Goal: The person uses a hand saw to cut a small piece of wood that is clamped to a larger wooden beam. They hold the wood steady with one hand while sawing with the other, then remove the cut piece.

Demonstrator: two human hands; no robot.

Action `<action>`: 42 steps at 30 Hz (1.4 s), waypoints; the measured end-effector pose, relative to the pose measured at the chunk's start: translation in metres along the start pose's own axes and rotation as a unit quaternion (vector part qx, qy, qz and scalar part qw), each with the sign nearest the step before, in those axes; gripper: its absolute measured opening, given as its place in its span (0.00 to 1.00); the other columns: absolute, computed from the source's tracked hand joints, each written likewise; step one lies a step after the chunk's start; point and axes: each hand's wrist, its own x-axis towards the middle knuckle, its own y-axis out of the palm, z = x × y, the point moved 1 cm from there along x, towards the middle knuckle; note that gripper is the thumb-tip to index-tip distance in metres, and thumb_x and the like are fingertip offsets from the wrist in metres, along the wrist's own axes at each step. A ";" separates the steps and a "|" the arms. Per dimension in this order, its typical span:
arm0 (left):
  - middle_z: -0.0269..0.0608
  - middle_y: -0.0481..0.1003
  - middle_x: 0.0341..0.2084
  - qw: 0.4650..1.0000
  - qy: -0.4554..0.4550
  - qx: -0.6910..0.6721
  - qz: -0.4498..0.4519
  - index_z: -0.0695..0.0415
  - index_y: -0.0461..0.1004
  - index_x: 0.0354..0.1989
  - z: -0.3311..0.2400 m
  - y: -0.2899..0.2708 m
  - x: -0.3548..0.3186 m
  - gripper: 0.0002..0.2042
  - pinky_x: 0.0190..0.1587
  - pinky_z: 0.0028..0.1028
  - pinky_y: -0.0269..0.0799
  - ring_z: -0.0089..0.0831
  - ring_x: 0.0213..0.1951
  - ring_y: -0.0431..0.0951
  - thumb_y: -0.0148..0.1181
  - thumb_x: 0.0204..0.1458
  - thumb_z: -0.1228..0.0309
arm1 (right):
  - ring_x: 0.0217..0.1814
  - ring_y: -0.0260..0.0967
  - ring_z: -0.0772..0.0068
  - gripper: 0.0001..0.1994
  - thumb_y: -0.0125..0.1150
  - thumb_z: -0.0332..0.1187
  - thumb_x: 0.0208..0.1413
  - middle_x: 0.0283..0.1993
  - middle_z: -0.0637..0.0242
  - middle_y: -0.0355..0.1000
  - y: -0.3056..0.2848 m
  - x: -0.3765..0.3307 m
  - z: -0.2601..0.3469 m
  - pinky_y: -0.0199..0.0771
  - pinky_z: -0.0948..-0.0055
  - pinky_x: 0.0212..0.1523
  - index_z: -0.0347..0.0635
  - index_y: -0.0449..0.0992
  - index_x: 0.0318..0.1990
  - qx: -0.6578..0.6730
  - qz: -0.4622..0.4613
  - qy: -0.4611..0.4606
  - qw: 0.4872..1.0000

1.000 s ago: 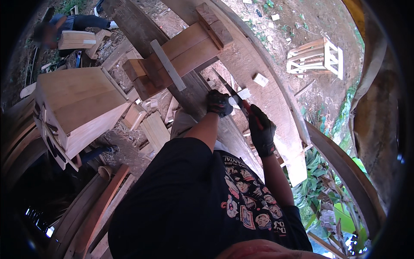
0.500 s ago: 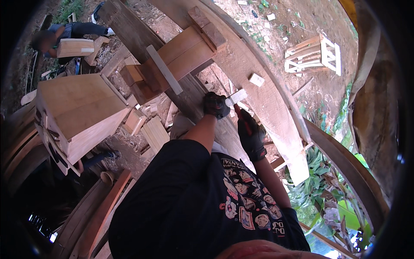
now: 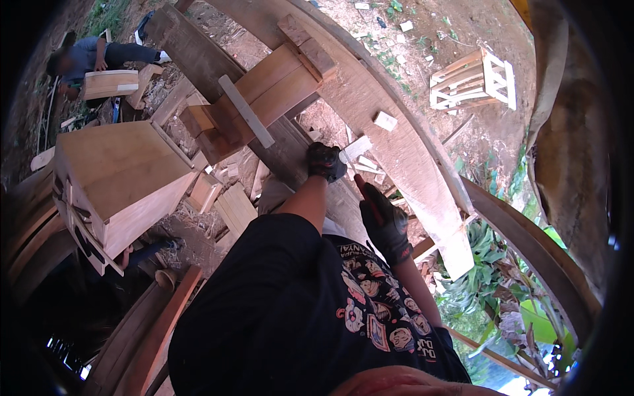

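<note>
My left hand (image 3: 325,162), in a black glove, is closed around one end of a short pale wooden block (image 3: 356,149). The block's free end points right, toward the curved plank. Just below and to the right is my right hand (image 3: 386,223), also in a black glove, held edge-on with its fingers toward the block. A slim reddish length runs along its fingers, apart from the block; whether it is a tool handle or glove trim is unclear. Beneath my left hand lies a weathered grey board (image 3: 284,152).
A wide curved plank (image 3: 396,138) carries a small wood block (image 3: 385,121). Joined brown timbers (image 3: 271,86) with a loose slat (image 3: 246,111) lie ahead. A large wooden box form (image 3: 122,168) stands left; a slatted frame (image 3: 472,79) sits far right. Another person (image 3: 86,59) is at the far left.
My left hand and the block have shifted slightly in the picture. My right hand has drawn a little down, away from the block. The other person's arm has moved into view.
</note>
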 end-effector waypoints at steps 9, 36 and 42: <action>0.46 0.88 0.36 0.998 -0.002 -0.023 -0.051 0.50 0.87 0.38 0.002 0.008 -0.002 0.19 0.59 0.41 0.73 0.44 0.42 0.87 0.69 0.45 0.50 | 0.44 0.86 0.55 0.29 0.66 0.27 0.61 0.59 0.59 0.83 -0.085 -0.062 0.041 0.86 0.59 0.39 0.56 0.75 0.71 -0.063 0.027 0.039 0.997; 0.47 0.87 0.37 0.998 -0.001 -0.027 -0.049 0.48 0.87 0.40 0.003 0.005 -0.006 0.18 0.58 0.45 0.74 0.46 0.46 0.85 0.68 0.44 0.53 | 0.51 0.85 0.48 0.29 0.60 0.30 0.67 0.67 0.57 0.79 -0.054 -0.037 0.023 0.87 0.55 0.47 0.53 0.69 0.76 0.014 0.083 0.051 0.995; 0.47 0.87 0.38 0.999 -0.006 -0.033 -0.033 0.48 0.88 0.41 0.001 0.000 -0.007 0.19 0.59 0.45 0.74 0.47 0.47 0.85 0.68 0.44 0.52 | 0.52 0.86 0.49 0.27 0.63 0.25 0.64 0.66 0.59 0.80 -0.058 -0.061 0.028 0.88 0.57 0.46 0.43 0.71 0.72 -0.011 0.025 0.025 0.999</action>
